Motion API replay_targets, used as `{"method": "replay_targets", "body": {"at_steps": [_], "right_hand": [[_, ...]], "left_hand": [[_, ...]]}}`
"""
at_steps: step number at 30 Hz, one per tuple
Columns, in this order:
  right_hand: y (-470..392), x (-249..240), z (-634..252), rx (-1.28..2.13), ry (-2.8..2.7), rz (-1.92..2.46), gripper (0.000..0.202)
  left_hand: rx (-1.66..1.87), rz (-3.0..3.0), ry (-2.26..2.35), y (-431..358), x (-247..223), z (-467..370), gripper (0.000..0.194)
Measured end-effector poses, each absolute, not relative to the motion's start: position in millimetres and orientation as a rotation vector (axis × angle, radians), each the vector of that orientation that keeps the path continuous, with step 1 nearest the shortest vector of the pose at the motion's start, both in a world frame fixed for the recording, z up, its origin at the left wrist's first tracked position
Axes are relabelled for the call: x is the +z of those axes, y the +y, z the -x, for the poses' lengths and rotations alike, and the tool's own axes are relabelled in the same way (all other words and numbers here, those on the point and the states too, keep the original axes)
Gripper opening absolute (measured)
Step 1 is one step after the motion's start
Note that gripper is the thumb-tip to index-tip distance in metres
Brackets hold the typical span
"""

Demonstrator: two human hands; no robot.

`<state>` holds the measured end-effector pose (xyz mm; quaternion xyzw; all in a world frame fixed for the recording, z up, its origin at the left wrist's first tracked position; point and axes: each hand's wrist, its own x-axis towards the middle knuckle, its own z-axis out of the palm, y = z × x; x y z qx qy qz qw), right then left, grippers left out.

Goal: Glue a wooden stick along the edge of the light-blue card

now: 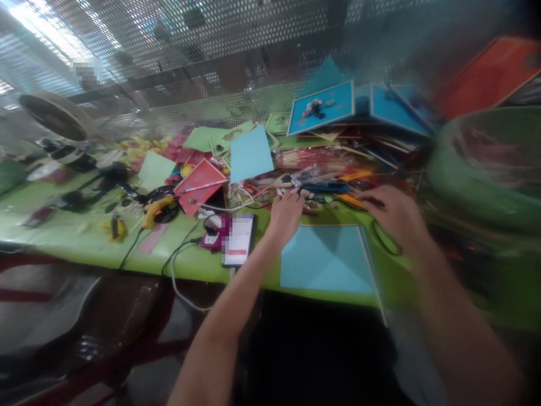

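My left hand (286, 213) rests palm down on the green table (63, 237), fingers spread toward a pile of small craft bits just beyond a light blue board (327, 256). My right hand (393, 214) lies at the board's far right corner, its fingers curled over a dark, thin object near an orange stick (354, 176); whether it grips it is unclear. The blue board lies flat at the table's near edge, between my two arms.
A phone (238, 239) with cables lies left of my left hand. A yellow glue gun (157, 207), red (198, 186) and blue (250, 153) boards and wooden sticks clutter the middle. A green basin (486, 169) stands right. Framed blue boards (321, 107) lean at the back.
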<state>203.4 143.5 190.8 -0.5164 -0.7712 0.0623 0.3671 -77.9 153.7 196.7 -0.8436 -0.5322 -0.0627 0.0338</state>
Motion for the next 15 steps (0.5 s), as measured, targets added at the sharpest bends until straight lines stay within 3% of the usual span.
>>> {"method": "replay_targets", "body": {"at_steps": [4,8,15], "right_hand": [[142,192,-200,0.169,-1.965,1.33,0.022],[140,196,-196,0.286,-1.896,1.288,0.017],[128,206,-178,1.063,-1.531,1.032,0.036]], "left_hand": [[-0.204,2.618,-1.59,157,197,79,0.029],[-0.463,2.662,-1.541,154,207,74,0.024],[-1.136,2.916,-1.451,133,232,37,0.013]]}}
